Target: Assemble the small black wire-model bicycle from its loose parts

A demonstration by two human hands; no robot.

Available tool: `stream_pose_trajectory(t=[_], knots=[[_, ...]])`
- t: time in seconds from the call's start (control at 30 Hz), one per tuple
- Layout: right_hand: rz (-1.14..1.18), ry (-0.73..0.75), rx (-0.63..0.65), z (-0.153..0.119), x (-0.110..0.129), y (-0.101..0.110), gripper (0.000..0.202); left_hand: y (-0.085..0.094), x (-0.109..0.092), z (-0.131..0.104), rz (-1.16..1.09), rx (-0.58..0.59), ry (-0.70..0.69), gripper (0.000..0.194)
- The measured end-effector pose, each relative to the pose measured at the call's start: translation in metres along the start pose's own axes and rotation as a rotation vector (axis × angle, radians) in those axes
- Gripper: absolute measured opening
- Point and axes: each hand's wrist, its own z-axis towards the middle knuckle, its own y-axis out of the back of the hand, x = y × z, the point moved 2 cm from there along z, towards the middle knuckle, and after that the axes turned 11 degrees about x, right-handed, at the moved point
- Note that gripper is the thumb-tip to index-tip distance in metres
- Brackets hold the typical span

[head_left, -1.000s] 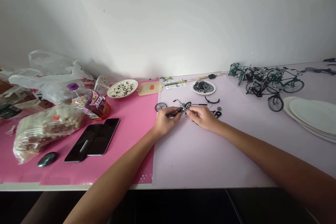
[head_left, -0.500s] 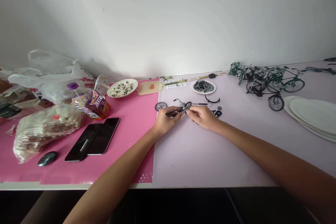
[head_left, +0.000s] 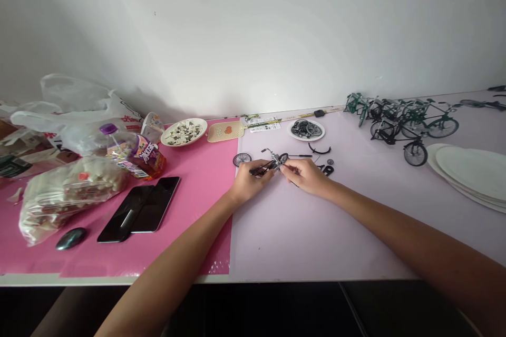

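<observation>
Held between both hands over the lilac mat is a partly built model bicycle (head_left: 274, 160), with a dark frame, silver handlebars and one wheel visible. My left hand (head_left: 250, 181) is closed around the dark frame. My right hand (head_left: 307, 177) pinches at the bicycle near its wheel; what the fingertips grip in detail is hidden. A loose spoked wheel (head_left: 242, 159) lies just beyond my left hand. Beyond my right hand lie a curved black strip (head_left: 319, 150), a thin dark rod (head_left: 300, 156), a small round grey part (head_left: 330, 162) and a flat black piece (head_left: 328, 170).
Several assembled model bicycles (head_left: 415, 121) stand at the back right, near stacked white plates (head_left: 474, 171). A plate of wheels (head_left: 307, 138) and a bowl of small parts (head_left: 184, 132) sit at the back. Left are phones (head_left: 154, 205), a bottle (head_left: 136, 155) and bags (head_left: 71, 189).
Both hands keep almost the same place and hold on the model bicycle. The view has shifted very slightly; no part on the table has visibly moved.
</observation>
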Motion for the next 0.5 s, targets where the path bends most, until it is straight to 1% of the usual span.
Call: stream_pose_trajectory(t=[0.5], knots=[[-0.024, -0.001, 0.005, 0.0001, -0.0016, -0.0003, 0.04, 0.0013, -0.0005, -0.0001, 0.009, 0.044, 0.017, 0.032]])
